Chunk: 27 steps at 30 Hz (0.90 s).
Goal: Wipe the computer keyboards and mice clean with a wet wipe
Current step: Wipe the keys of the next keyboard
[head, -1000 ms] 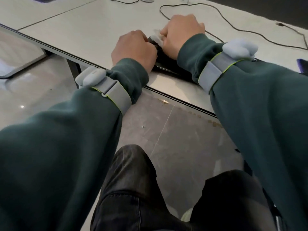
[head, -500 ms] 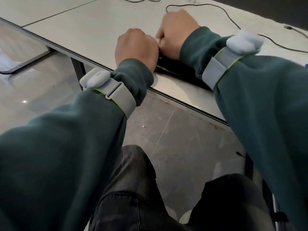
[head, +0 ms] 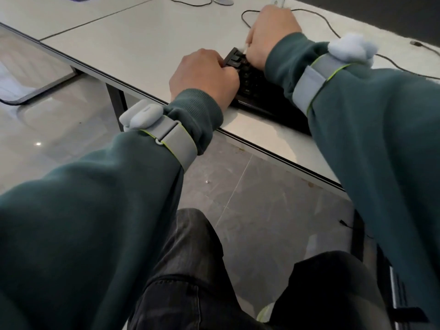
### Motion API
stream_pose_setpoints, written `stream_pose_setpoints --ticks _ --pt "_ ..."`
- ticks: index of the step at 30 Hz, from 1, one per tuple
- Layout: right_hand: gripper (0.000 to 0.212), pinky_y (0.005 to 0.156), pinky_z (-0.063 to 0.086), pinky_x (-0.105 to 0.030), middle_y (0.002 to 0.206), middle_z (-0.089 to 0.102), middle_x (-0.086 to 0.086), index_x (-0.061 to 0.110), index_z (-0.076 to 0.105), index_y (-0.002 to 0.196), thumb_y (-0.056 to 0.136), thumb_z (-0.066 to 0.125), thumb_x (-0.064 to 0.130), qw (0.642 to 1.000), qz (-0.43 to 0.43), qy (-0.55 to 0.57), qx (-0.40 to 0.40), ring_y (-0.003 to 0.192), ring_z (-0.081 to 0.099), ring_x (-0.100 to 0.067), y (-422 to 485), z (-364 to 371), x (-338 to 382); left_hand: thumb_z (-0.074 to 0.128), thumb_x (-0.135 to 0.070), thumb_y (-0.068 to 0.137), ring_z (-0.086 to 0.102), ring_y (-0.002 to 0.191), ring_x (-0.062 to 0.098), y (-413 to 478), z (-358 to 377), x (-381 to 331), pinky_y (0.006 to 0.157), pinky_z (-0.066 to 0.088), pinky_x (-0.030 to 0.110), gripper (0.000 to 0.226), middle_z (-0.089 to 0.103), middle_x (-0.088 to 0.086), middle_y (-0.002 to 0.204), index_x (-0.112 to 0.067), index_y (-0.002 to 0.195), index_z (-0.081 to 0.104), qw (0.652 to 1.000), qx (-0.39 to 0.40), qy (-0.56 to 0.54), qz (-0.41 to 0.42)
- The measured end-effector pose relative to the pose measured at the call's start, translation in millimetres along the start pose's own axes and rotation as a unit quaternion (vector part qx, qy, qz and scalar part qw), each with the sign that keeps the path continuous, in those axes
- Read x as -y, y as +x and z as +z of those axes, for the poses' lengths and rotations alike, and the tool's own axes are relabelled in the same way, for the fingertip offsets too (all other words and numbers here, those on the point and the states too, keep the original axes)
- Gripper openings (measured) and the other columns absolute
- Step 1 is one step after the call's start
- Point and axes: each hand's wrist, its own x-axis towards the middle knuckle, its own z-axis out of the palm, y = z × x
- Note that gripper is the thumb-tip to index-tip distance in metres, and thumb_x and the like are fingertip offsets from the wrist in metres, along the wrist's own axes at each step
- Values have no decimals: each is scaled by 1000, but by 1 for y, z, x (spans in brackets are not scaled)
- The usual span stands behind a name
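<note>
On the tabletop, 1 o'clock: black keyboard, near the front edge.
Left hand: fingers curled, gripping the keyboard's left end.
Right hand: curled at the keys' 12 o'clock side, pinching a wet wipe.

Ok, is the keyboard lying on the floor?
No, the black keyboard lies on the white desk, where the left hand grips its end and the right hand holds a wet wipe against it.
</note>
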Motion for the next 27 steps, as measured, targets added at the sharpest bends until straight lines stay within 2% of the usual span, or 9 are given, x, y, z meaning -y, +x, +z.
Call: stream_pose_setpoints --ticks 2,4,7,10,14,17,20,22,27 --pt "20 81 56 -42 95 64 -10 1 64 97 95 52 16 999 6 -47 7 86 63 -29 -6 -8 -16 43 -34 79 64 96 22 2 0 0 87 55 36 40 71 -4 102 -26 104 74 1000 2 1 0" --pt "22 75 55 -41 90 64 -11 -1 65 95 95 50 14 997 30 -70 8 80 61 -30 -9 -11 -37 42 -33 82 63 97 21 2 2 -2 87 54 34 39 70 -4 103 -26 105 73 1000 4 7 9" --pt "19 85 53 -30 99 70 -1 14 74 100 91 57 16 999 45 -3 24 92 65 -21 -10 -9 -42 41 -32 86 60 104 22 -1 4 -3 87 51 33 41 68 -3 111 -29 112 72 999 10 18 32" --pt "16 81 46 -18 85 65 7 25 77 96 91 64 16 997 3 75 17 84 58 -9 -6 -1 -26 40 -33 87 58 111 24 -2 3 -2 91 49 35 43 65 -2 120 -32 118 70 999 15 27 45" --pt "14 83 55 -30 91 70 1 16 74 97 88 66 23 1000 3 24 3 84 65 -17 -3 0 -34 39 -34 88 57 113 23 0 4 -1 93 49 36 45 63 -3 123 -33 122 68 998 16 33 42" --pt "15 79 59 -38 95 70 -3 13 72 98 86 64 17 1000 27 -5 5 85 67 -23 -5 -6 -44 39 -34 90 56 116 23 0 6 -3 95 48 37 45 61 -2 126 -31 125 66 998 17 34 44" --pt "14 85 53 -27 91 70 3 18 77 96 90 64 20 999 -28 19 5 86 62 -14 -7 -1 -38 38 -33 91 54 119 22 2 7 -3 95 46 36 45 60 -3 128 -31 127 65 998 20 32 48" --pt "14 81 46 -22 90 69 3 21 77 94 91 63 20 998 -53 20 6 84 57 -13 -12 1 -37 38 -32 91 54 119 21 2 6 -2 95 45 36 45 60 -4 129 -32 127 65 998 20 32 45" --pt "8 74 43 -23 83 65 3 23 73 85 89 67 19 1000 -1 3 30 78 56 -16 -32 -16 -75 38 -28 91 54 118 23 1 6 -3 96 45 36 45 61 -2 128 -29 125 67 998 16 26 51"
